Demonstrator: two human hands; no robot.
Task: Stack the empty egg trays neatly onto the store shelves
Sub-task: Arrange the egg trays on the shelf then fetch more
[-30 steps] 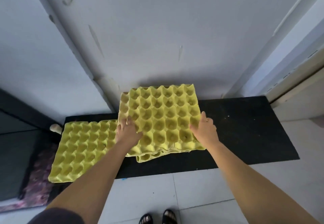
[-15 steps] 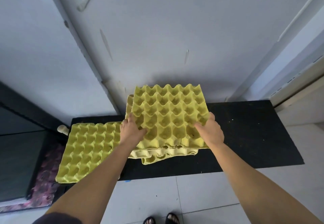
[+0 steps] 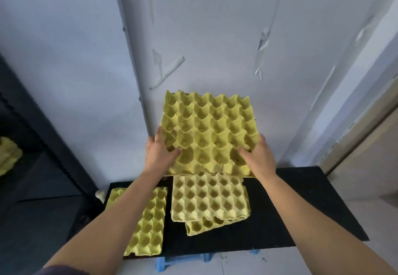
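A yellow egg tray [image 3: 210, 132] is lifted in front of the white wall, tilted toward me. My left hand [image 3: 159, 150] grips its left edge, thumb inside a cup. My right hand [image 3: 257, 156] grips its right edge the same way. Below it, two more yellow trays [image 3: 210, 199] lie stacked and skewed on the black board [image 3: 290, 210]. Another yellow tray [image 3: 148, 227] lies flat at the board's left, partly hidden by my left forearm.
A dark shelf unit [image 3: 38, 167] stands at the left with yellow trays [image 3: 8, 156] on a shelf inside. A blue plastic support [image 3: 172, 263] shows under the board's front edge. A white wall rises directly behind; a door frame [image 3: 355, 141] is at the right.
Both hands have raised the top tray off the pile and up in front of the wall. The trays beneath it are now uncovered. The camera has moved closer and tilted up.
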